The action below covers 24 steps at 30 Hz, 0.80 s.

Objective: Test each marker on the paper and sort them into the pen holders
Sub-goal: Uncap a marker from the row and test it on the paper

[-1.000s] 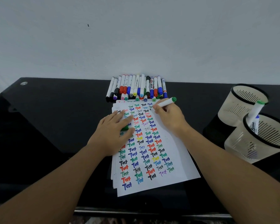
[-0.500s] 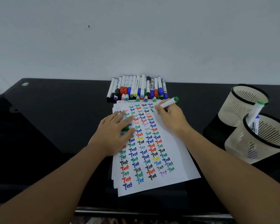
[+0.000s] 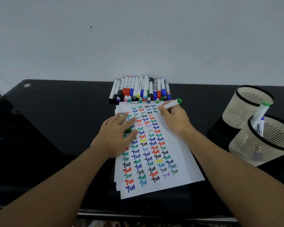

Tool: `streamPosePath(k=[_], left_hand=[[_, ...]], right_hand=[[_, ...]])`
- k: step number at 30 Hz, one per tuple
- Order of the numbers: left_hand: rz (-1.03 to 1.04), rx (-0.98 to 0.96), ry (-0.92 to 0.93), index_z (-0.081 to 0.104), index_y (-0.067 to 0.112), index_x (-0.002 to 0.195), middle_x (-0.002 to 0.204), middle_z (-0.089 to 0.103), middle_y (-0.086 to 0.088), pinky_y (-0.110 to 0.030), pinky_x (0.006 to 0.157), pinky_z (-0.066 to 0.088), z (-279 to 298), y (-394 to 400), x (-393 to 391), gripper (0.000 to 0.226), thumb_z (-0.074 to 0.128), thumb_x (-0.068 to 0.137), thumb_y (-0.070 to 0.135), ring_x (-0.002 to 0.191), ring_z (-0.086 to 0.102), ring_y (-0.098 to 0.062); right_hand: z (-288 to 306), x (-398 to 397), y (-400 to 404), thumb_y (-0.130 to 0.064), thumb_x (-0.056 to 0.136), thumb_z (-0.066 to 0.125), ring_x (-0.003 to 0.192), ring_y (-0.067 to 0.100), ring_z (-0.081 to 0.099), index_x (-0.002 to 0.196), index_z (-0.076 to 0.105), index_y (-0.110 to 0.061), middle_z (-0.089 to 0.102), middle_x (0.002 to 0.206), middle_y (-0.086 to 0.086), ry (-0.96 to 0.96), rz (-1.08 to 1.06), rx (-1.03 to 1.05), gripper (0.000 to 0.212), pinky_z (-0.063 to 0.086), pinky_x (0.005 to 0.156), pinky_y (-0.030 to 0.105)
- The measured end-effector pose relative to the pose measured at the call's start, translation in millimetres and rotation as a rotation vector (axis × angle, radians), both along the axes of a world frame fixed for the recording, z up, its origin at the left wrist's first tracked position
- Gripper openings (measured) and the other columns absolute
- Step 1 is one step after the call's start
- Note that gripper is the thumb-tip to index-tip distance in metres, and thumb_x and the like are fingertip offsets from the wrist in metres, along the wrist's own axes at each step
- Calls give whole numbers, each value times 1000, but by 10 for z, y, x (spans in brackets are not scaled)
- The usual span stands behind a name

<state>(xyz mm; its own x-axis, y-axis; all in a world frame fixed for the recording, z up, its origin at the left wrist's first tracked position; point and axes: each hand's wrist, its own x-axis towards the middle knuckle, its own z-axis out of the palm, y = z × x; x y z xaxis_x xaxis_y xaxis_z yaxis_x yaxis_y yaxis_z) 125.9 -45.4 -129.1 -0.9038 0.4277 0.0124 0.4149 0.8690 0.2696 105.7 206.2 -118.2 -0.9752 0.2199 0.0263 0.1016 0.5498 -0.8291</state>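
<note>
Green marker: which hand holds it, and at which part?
The right hand holds the green marker near its writing end. The left hand lies on the paper, a green cap under its fingers.

The right hand (image 3: 172,119) hides the green marker's (image 3: 171,104) tip. A green cap (image 3: 127,129) peeks from under the left hand (image 3: 116,136). The near pen holder (image 3: 269,141) runs off the right edge.
</note>
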Motion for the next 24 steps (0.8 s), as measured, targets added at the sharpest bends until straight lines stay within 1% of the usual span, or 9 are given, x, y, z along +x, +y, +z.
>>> streamPosePath(k=[6, 12, 18, 22, 24], left_hand=[[1, -4, -3, 18, 48, 157, 169, 7, 14, -39, 124, 2, 8, 4, 7, 63, 23, 99, 71, 155, -1, -11], [-1, 9, 4, 20, 48, 157, 169, 7, 14, -39, 125, 2, -13, -5, 1, 63, 23, 98, 71, 155, -1, -10], [-2, 21, 12, 21, 47, 157, 169, 9, 13, -39, 125, 3, -15, -6, 11, 63, 25, 99, 70, 155, 0, -11], [0, 13, 9, 21, 47, 157, 169, 8, 13, -39, 126, 3, -8, -6, 11, 63, 24, 98, 71, 155, 0, -11], [0, 11, 10, 20, 47, 157, 169, 8, 13, -39, 125, 2, 3, -1, 15, 63, 24, 99, 70, 155, 0, -11]], right_hand=[[6, 10, 1, -45, 104, 56, 93, 18, 68, 111, 61, -20, 69, 98, 1, 12, -32, -13, 26, 58, 90, 51], [20, 16, -9, -45, 104, 55, 93, 18, 67, 113, 62, -19, 69, 98, 2, 11, -20, 20, 28, 57, 91, 50], [25, 27, -4, -45, 104, 55, 92, 22, 67, 109, 62, -18, 69, 98, 5, 10, -24, 18, 28, 58, 89, 51], [31, 22, -8, -41, 105, 55, 94, 17, 67, 112, 61, -19, 69, 99, 2, 36, -31, -22, 24, 57, 92, 49], [32, 18, -9, -43, 105, 55, 95, 16, 66, 114, 62, -20, 70, 100, 0, 31, -33, -11, 25, 57, 92, 49]])
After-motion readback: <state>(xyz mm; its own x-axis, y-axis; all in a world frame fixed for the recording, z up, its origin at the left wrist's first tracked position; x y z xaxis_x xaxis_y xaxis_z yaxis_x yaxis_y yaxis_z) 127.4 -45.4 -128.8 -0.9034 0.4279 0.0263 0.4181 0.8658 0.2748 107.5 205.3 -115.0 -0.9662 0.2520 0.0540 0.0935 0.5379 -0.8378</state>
